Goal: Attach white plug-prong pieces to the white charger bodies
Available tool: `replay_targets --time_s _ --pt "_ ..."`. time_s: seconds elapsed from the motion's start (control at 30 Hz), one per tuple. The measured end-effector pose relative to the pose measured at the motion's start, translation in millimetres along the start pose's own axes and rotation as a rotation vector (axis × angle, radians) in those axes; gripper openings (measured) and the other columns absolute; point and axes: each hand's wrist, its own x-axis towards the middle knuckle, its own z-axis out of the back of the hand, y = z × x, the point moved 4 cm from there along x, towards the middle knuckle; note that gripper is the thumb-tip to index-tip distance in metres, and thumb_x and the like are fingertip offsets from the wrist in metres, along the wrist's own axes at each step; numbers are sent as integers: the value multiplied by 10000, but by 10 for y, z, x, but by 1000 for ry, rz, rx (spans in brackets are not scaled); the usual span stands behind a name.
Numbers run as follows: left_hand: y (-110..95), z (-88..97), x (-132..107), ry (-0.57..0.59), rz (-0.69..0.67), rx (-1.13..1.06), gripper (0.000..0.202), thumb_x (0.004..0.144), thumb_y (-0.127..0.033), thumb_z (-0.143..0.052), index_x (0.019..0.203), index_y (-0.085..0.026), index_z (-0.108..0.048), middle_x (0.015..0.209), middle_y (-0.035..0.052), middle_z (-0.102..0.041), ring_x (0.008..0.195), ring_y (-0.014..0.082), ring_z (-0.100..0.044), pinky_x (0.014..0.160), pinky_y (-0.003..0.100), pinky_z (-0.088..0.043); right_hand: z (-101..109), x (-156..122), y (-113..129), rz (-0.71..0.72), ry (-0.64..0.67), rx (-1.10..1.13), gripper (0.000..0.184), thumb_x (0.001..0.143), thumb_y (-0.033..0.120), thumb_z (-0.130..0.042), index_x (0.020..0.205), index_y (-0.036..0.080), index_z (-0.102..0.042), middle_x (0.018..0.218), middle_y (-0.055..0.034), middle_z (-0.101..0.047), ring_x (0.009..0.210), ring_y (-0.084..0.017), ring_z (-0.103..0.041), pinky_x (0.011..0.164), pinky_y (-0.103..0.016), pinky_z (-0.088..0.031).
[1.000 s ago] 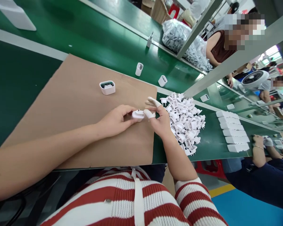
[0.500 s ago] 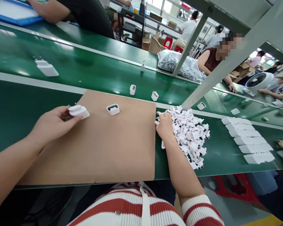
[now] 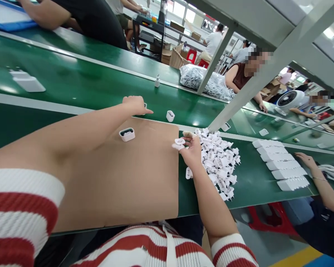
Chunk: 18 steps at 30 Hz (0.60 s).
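At the green bench we see cardboard, a white pile right of it, left hand, right hand. Left's at a shell past the cardboard, grip we can't tell; right pinches a white cap beside the pile.

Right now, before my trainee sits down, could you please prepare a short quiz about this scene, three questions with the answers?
1. Which of the person's hands holds a small white piece?
2. True or false: an open white casing rests on the brown sheet.
3. As seen in the picture, where is the heap of white plug pieces?
a) On the sheet
b) To the right of the sheet
c) To the left of the sheet

Key: 1. The right hand; 2. True; 3. b
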Motion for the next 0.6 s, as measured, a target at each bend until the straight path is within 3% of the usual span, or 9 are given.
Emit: replay_targets --time_s 0.07,0.13,0.2,0.3,0.4,0.5,0.6 --pt "-45 -41 129 13 47 -15 649 692 -582 -876 1080 -81 -733 1278 299 -701 1244 500 -632 1002 561 -507 -12 -19 30 -73 45 92 588 601 417 -940 1073 212 -655 1124 -72 -710 968 -216 -738 908 -399 -641" --pt "-77 33 61 -24 26 -34 610 760 -527 -819 1152 -69 -727 1315 258 -697 1251 437 -637 994 511 -522 -14 -51 74 -135 88 140 517 596 433 -944 974 210 -670 1034 -61 -741 967 -229 -748 889 -396 -645" --pt "-116 165 -176 -83 -50 -51 604 881 -492 -682 1323 -80 -684 1368 179 -681 1289 363 -615 1041 459 -505 -5 -85 122 -160 109 175 487 622 442 -930 956 221 -654 1050 -60 -747 1000 -233 -752 841 -372 -650" --pt "-191 245 -732 -124 -256 -127 559 963 -416 -541 1470 -200 -633 1431 69 -658 1287 297 -607 1075 413 -495 -6 -122 183 -147 163 229 599 619 435 -935 1082 253 -603 1105 -45 -736 966 -208 -762 791 -347 -654" --pt "-210 10 -1355 -36 -448 -322 542 923 -370 -551 1433 -236 -678 1421 62 -687 1219 304 -655 1067 418 -530 -31 -150 216 -132 251 277 765 570 402 -974 1192 265 -551 1037 -23 -750 889 -199 -770 828 -375 -662" --pt "-168 -398 -1856 27 -553 -458 582 921 -403 -522 1455 -209 -648 1406 112 -698 1256 336 -651 1129 493 -508 -55 -188 244 -99 310 248 628 649 427 -936 1148 245 -601 1023 -35 -762 952 -213 -772 912 -394 -650" --pt "-111 -740 -2090 -4 -520 -528 589 932 -449 -536 1452 -185 -624 1337 162 -717 1197 355 -669 1092 547 -517 -69 -241 279 -59 350 160 495 790 431 -813 1217 246 -646 1250 -73 -707 896 -162 -760 827 -329 -649"
